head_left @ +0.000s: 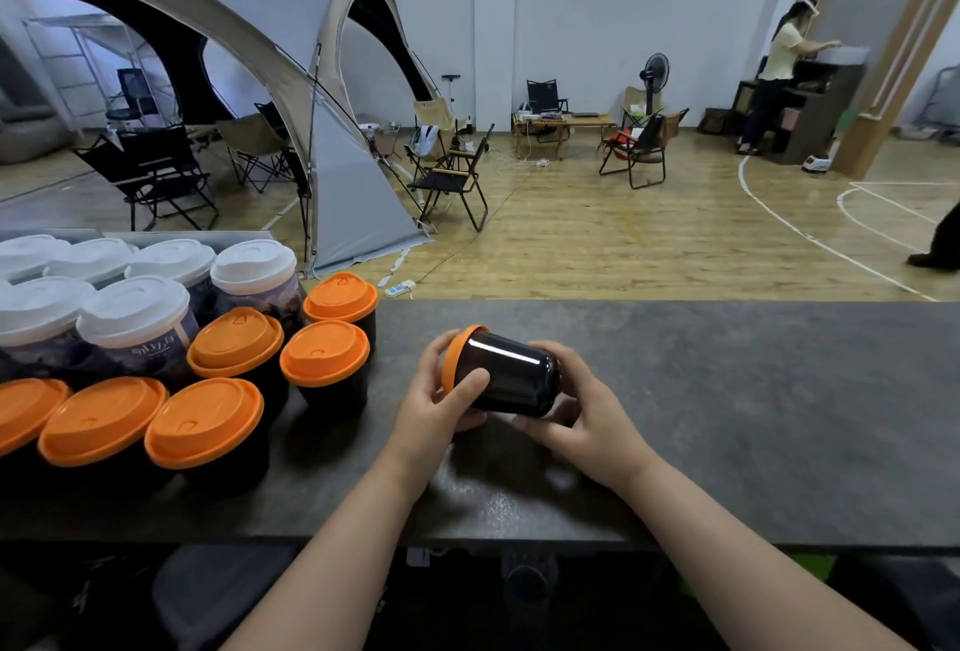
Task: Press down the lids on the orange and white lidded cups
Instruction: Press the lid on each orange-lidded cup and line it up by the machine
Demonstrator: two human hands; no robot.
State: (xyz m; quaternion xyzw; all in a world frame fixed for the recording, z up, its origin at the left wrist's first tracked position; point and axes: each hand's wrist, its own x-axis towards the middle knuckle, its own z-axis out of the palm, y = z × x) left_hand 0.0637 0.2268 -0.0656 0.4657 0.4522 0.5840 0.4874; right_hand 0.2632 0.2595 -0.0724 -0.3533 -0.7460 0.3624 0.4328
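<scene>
A black cup (511, 375) with an orange lid (453, 359) lies tipped on its side above the dark table (727, 390), lid facing left. My left hand (436, 403) grips the lid end, thumb across the rim. My right hand (576, 406) holds the cup's base from the right. To the left stand several black cups with orange lids (205, 422), upright and close together. Behind them stand several patterned cups with white lids (137, 305).
The table's far edge (675, 302) runs across the middle of the view and its near edge (519, 541) lies close to me. Beyond are a grey tent (332, 79), folding chairs (452, 177) and a person (776, 73) at the far right.
</scene>
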